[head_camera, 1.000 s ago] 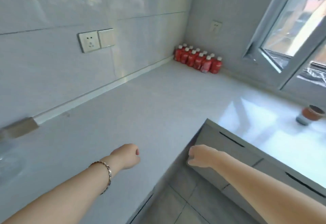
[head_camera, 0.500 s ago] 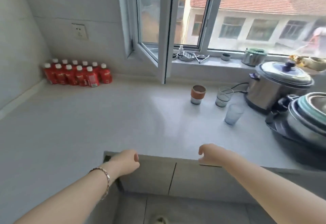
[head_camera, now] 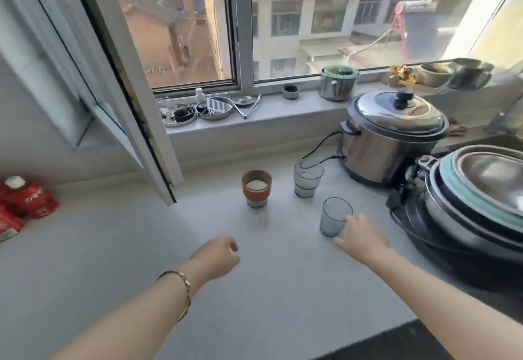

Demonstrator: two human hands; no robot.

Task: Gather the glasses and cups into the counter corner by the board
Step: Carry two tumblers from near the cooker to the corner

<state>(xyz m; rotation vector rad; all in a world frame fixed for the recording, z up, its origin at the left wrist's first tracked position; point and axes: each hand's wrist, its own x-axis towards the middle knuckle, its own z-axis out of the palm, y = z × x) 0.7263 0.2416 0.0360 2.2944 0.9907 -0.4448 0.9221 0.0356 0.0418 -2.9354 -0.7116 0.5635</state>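
Three drinking vessels stand on the white counter [head_camera: 119, 249] below the window. A ribbed blue-grey glass [head_camera: 334, 216] is nearest; my right hand [head_camera: 359, 235] is beside it with fingers spread, fingertips touching its right side, not closed around it. Behind it stand stacked clear glasses [head_camera: 307, 180]. To their left is a cup with an orange band [head_camera: 256, 188]. My left hand [head_camera: 216, 257], with a bracelet on the wrist, hovers loosely curled over the counter in front of the cup, holding nothing.
A steel cooker [head_camera: 390, 136] with a cord stands at the right, with stacked pans and basins [head_camera: 475, 201] in front of it. An open window sash [head_camera: 133, 85] juts over the counter. Red bottles [head_camera: 22, 204] sit at the far left. Small dishes line the sill.
The view has swung right from the wall corner to the window counter. Both hands have reached forward; my right hand has opened and come up against the ribbed glass.
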